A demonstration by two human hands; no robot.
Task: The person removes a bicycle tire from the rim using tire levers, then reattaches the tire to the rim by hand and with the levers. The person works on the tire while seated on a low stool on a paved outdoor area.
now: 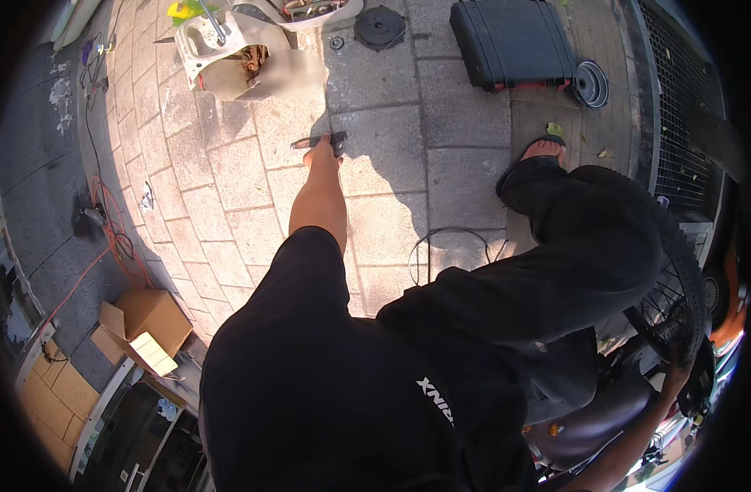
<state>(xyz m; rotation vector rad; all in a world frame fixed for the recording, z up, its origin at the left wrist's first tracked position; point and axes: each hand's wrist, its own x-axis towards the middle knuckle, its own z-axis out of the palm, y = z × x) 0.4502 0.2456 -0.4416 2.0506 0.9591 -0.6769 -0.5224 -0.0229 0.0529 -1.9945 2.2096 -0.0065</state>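
Observation:
My left arm reaches out over the paving, and my left hand (324, 152) is closed round a dark, narrow tool (308, 143) whose exact kind is too small to tell. The tool lies crosswise in the fist, with a wider end on the right. At the right edge, my right hand (681, 361) grips the lower part of a knobbly black bicycle tyre (692, 279). Its fingers are partly hidden. Spokes of the wheel show beside my bent leg in black trousers (523, 287).
Ahead stand a cut-open white plastic container (196, 41) with rusty parts, a black round lid (379, 29), a black tool case (515, 45) and a round metal part (591, 84). A thin black cable (453, 230) loops nearby. Left are an orange cord (117, 221) and a cardboard box (154, 316).

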